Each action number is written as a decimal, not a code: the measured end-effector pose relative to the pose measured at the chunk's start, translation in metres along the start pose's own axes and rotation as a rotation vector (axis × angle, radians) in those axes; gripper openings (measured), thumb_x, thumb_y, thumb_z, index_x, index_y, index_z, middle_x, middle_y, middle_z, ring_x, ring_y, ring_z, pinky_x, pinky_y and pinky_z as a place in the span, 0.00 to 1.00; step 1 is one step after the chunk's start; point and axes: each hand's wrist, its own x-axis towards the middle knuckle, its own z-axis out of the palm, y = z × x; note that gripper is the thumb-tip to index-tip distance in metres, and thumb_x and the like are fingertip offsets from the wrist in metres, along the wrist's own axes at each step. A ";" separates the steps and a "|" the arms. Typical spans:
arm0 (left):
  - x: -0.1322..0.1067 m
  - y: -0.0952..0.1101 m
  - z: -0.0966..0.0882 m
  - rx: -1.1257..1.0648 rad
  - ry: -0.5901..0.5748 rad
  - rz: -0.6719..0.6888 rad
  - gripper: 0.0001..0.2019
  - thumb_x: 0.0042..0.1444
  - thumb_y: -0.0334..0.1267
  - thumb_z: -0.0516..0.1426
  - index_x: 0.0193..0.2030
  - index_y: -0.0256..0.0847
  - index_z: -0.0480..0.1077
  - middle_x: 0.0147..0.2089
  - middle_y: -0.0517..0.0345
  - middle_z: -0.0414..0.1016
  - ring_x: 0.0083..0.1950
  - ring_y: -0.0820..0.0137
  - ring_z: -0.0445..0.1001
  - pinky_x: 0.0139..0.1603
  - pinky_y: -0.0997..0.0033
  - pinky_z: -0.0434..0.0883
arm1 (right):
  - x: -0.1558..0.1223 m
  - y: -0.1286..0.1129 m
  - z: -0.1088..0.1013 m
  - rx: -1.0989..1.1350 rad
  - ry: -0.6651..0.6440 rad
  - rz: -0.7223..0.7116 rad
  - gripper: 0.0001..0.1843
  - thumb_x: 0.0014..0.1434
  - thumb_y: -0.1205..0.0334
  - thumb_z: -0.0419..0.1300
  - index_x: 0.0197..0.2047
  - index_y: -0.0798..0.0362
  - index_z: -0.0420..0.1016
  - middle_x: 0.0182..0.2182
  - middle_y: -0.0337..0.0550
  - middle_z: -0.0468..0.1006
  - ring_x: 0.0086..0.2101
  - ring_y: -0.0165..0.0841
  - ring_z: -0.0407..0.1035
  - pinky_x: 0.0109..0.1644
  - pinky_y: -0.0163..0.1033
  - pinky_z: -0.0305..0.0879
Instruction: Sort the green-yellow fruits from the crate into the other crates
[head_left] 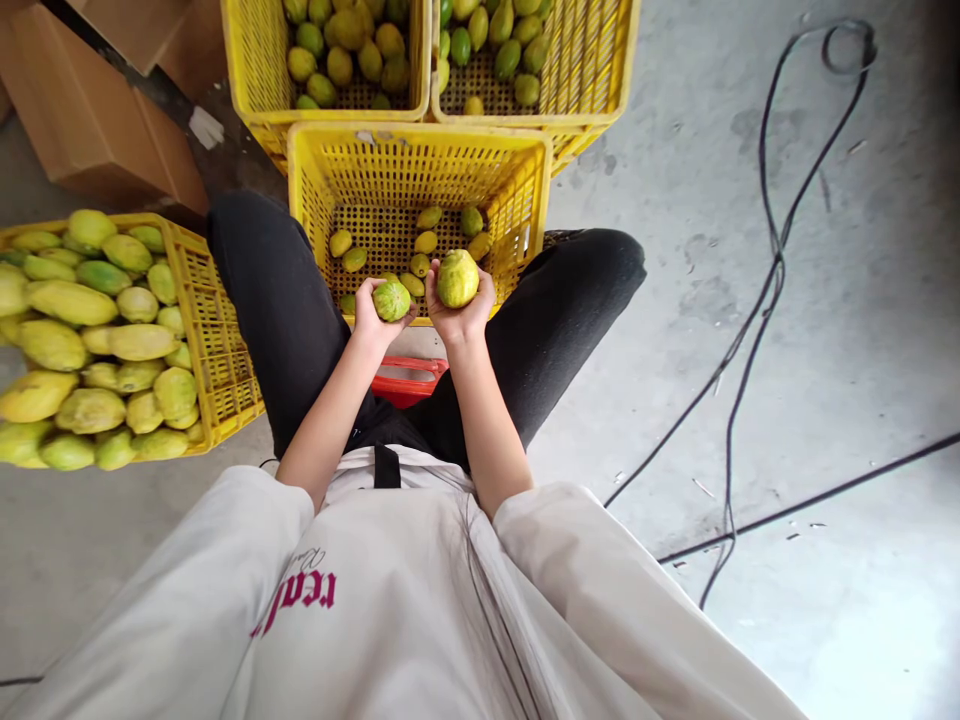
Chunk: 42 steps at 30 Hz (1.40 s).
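My left hand (pixel 373 312) is closed around a small green-yellow fruit (pixel 391 299). My right hand (pixel 459 308) grips a larger yellow-green fruit (pixel 457 278). Both hands hover side by side over the near rim of a yellow plastic crate (pixel 315 190) that stands between my knees. Several small fruits (pixel 426 243) lie on that crate's bottom.
A yellow crate (pixel 225 370) heaped with big fruits stands at my left. Two more yellow crates (pixel 259 70) (pixel 600 70) of fruit stand farther ahead. Cardboard boxes (pixel 82 110) sit at the far left. Black cables (pixel 750 330) run over the concrete floor on the right. A red stool (pixel 405 380) is under me.
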 end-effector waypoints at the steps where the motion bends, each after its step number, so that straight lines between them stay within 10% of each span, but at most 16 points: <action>1: -0.001 0.000 0.001 -0.013 -0.019 0.001 0.10 0.63 0.40 0.59 0.30 0.44 0.68 0.26 0.61 0.69 0.29 0.69 0.74 0.35 0.72 0.75 | 0.000 0.000 0.000 0.005 0.007 0.013 0.09 0.65 0.55 0.57 0.42 0.48 0.76 0.33 0.38 0.83 0.39 0.35 0.82 0.44 0.43 0.85; 17: -0.004 -0.001 0.000 -0.106 0.000 0.001 0.04 0.61 0.36 0.56 0.38 0.44 0.73 0.32 0.56 0.76 0.41 0.64 0.83 0.51 0.65 0.82 | -0.006 -0.001 0.007 -0.047 0.065 0.050 0.10 0.67 0.53 0.55 0.42 0.46 0.76 0.31 0.37 0.80 0.38 0.35 0.80 0.42 0.41 0.84; 42: -0.002 0.000 0.001 -0.119 0.027 0.066 0.08 0.67 0.39 0.54 0.35 0.45 0.67 0.31 0.59 0.74 0.34 0.69 0.78 0.43 0.73 0.81 | -0.014 -0.004 0.012 -0.002 0.061 0.224 0.16 0.73 0.54 0.49 0.42 0.52 0.75 0.32 0.43 0.82 0.38 0.34 0.81 0.41 0.37 0.84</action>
